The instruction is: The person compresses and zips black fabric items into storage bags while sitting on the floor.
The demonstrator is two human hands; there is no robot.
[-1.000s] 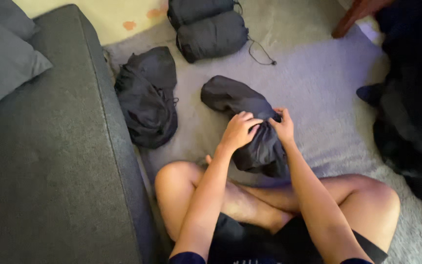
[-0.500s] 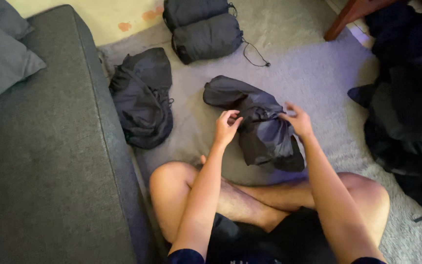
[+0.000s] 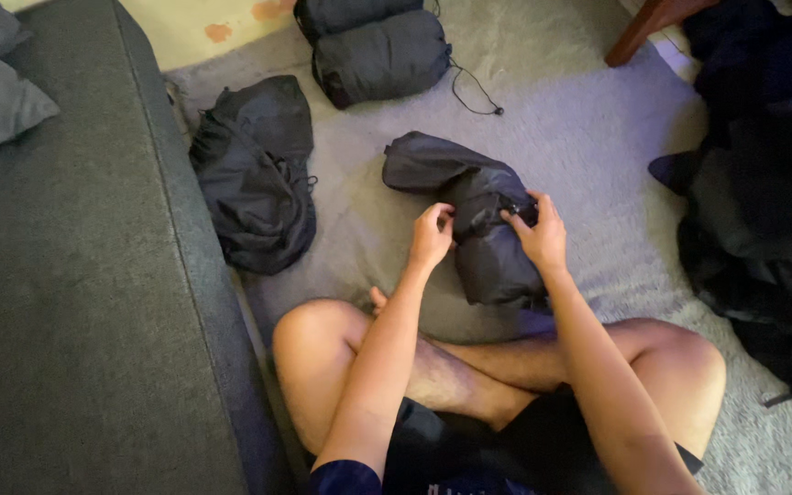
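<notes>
On the pale grey carpet (image 3: pixel 588 147), just ahead of the person's crossed bare legs, lies a dark, crumpled bundle of thin slippery fabric (image 3: pixel 478 215), part loose and part bunched into a rounded lump. The left hand (image 3: pixel 431 238) pinches the bundle's near left edge with curled fingers; the right hand (image 3: pixel 539 236) grips its upper right side, fingertips pressed into the folds. Both hands are closed on the fabric.

Open carpet runs around the bundle on the far side and to the right, as far as a heap of dark clothing (image 3: pixel 763 211) along the right edge. To the left, well apart, a second limp black fabric bag with a drawstring (image 3: pixel 258 174) lies beside the edge of the dark grey upholstered sofa (image 3: pixel 84 302), which has a coarse weave and a straight front edge. At the top, two stuffed cylindrical dark sacks (image 3: pixel 378 46) lie side by side, a thin cord trailing from one. A reddish wooden leg (image 3: pixel 648 27) slants in at the upper right.
</notes>
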